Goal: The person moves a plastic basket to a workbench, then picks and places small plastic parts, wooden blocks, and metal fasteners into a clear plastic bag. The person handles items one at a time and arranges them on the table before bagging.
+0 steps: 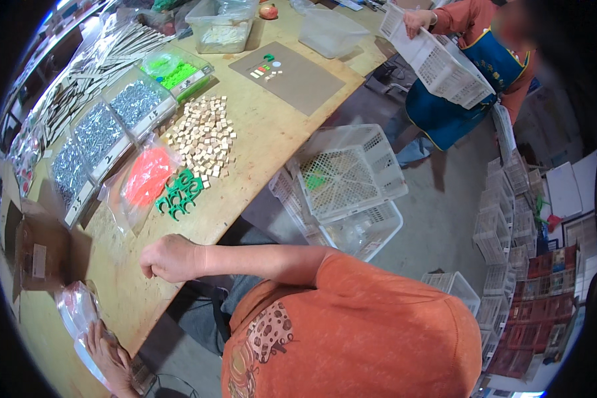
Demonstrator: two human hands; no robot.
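1. Orange shirt (378,338), our own, fills the near middle and right, a spotted print showing on its front; we face the worktop (113,275) on the left.
2. Our left hand (111,358) lies at the near left, on the clear plastic bags (78,310). Its fingers are stretched out, slightly apart; we cannot make out a pinch.
3. These bags lie to the far left of those fingers and under them, at the left of the worktop. Their long axis runs from far to near, leaning slightly right, roughly along the fingers. A brown cardboard box (52,249) stands just beyond.
4. Our left hand is the nearer one, touching the bags; our right hand (174,259) is well apart, farther off and to the right.
5. Our right fingers are curled together above the worktop; whether they hide something small, we cannot tell. Straight beyond them lie green hooked pieces (180,192), with a bag of orange-pink pieces (147,174) slightly left and loose wooden cubes (202,136) farther still.
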